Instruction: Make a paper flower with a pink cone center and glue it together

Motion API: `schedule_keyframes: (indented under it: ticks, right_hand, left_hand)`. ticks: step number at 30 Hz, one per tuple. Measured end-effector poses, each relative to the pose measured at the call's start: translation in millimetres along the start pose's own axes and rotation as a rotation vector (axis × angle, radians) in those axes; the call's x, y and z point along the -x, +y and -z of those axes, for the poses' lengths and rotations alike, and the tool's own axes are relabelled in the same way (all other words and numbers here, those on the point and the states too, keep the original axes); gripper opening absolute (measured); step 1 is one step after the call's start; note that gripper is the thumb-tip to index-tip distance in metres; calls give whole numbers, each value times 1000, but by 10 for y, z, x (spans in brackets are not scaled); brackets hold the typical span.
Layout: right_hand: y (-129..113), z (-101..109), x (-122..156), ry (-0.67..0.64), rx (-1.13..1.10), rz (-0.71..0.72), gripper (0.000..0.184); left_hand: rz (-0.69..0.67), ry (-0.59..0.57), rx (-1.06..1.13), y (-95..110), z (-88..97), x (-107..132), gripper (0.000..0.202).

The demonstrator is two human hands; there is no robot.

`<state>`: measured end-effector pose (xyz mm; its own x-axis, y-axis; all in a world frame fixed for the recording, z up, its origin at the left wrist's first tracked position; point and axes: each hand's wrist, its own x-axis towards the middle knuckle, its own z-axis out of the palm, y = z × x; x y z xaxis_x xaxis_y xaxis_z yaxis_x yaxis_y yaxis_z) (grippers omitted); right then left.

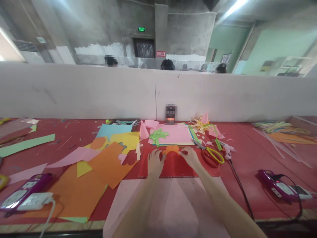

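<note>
1. Taking the orange paper piece as the middle of the clock, it sits over a shiny red mat, between the person's two hands.
2. The left hand is at 8 o'clock, fingers curled and nearly closed, thumb and finger pinching the piece's left edge.
3. The right hand is between 3 and 4 o'clock, its fingertips drawn together on the right edge.
4. The fingertips are small and soft from here, so I can't tell whether the piece is pressed to the mat or slightly raised.
5. At 12 o'clock, just beyond the mat, lies a stack of pink paper; a green cut-out rests on it at 11.
6. A pink paper cone stands at 10 o'clock, with blue paper farther out.
7. Between 8 and 9 o'clock, large orange sheets overlap.
8. At 3 o'clock are yellow-handled scissors, then a pale pink glue gun near them.
9. Well apart, around 4 o'clock, lies a purple power strip.
</note>
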<state>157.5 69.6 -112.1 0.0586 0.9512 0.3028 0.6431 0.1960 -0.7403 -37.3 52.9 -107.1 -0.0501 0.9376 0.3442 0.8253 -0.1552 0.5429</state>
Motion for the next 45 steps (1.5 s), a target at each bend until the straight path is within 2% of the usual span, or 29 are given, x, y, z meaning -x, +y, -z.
schedule_keyframes:
  ticks: [5,8,12,17,20,23,25,29,33,38,42,45]
  right_hand:
    - [-73,170,-26,83,-146,147,16]
    - [-154,272,-13,48,-209,71,18]
    - [-220,335,13,23,-323,24,23]
    - [-151,203,91,32,-486,-79,26]
    - [-81,74,207,12,-602,-173,28]
    - [-61,13,314,51,-489,-148,28]
    - [-71,18,350,71,-465,-130,28]
    - [-91,58,354,80,-511,-147,28]
    - [-83,66,351,83,-522,-149,28]
    - [-66,72,348,104,-510,-179,29]
    - [-80,104,343,176,-522,-122,28]
    - [-111,141,352,227,-542,-65,28]
  left_hand:
    - [-59,43,253,26,-9,-23,14]
    - [-61,60,426,54,-5,-29,11]
    - [97,2,671,93,16,-50,17]
    - [179,-99,939,141,29,-67,42]
    - [160,-119,834,167,42,-26,51]
    - [111,-110,655,186,56,32,53]
    - [87,-105,621,188,51,54,51]
    - [51,-75,659,159,5,37,36]
    - [109,-83,711,137,-6,-1,34]
    - [144,-102,661,165,43,-6,16]
    - [121,-54,641,184,49,-3,18]
    - [144,-77,689,191,37,-4,22]
